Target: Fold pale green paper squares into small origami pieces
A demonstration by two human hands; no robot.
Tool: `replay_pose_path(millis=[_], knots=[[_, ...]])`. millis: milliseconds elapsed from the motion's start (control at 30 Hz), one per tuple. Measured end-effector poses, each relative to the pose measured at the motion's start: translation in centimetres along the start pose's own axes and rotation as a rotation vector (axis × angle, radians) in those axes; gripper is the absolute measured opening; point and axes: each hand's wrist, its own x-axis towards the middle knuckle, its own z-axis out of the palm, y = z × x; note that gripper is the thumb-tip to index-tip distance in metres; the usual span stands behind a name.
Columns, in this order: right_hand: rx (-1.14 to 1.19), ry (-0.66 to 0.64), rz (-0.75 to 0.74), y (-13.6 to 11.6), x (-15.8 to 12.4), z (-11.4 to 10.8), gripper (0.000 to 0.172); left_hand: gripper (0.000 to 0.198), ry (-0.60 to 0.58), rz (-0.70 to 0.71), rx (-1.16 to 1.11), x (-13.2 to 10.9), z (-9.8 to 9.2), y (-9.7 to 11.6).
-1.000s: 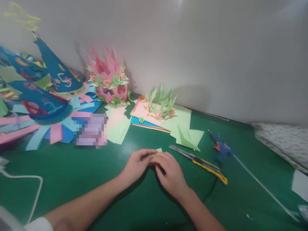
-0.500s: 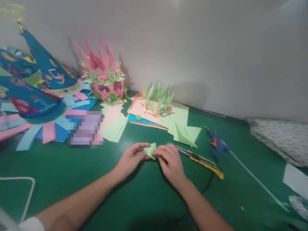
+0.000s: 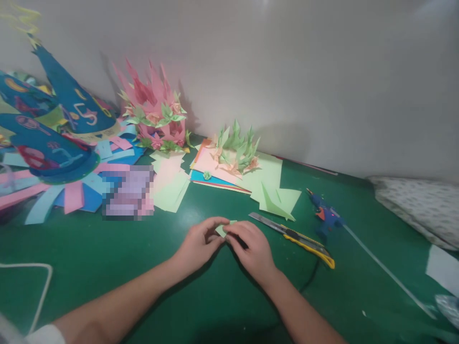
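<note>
Light-green paper piece [image 3: 221, 231], quite small, is between your two hands, over the green tabletop [image 3: 154, 301]. Your left hand [image 3: 199, 243] pinches it between thumb and fingers; your right hand [image 3: 254, 246] has its fingers curled closed on the other side. I judge this piece only partly shaped, but its folds I cannot tell. One green paper rosette [image 3: 207, 175] looks finished, near the leafy paper crown [image 3: 238, 152], also well formed. Flat green sheets [image 3: 172, 191] remain unworked.

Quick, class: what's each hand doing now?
Left hand: closed, holding small green paper.
Right hand: closed, pinching the same paper.
</note>
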Motion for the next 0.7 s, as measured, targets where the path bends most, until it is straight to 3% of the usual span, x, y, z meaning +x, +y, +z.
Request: replay_pose_path(millis=[233,700], knots=[[0.082,0.053,0.047,0.04,0.18,0.02,0.015,0.033,-0.009,-0.076,-0.254,0.05,0.09,0.31],[0.089,0.065,0.132,-0.52,0.47,0.0,0.011,0.02,0.025,-0.057,-0.183,0.15,0.42,0.51]])
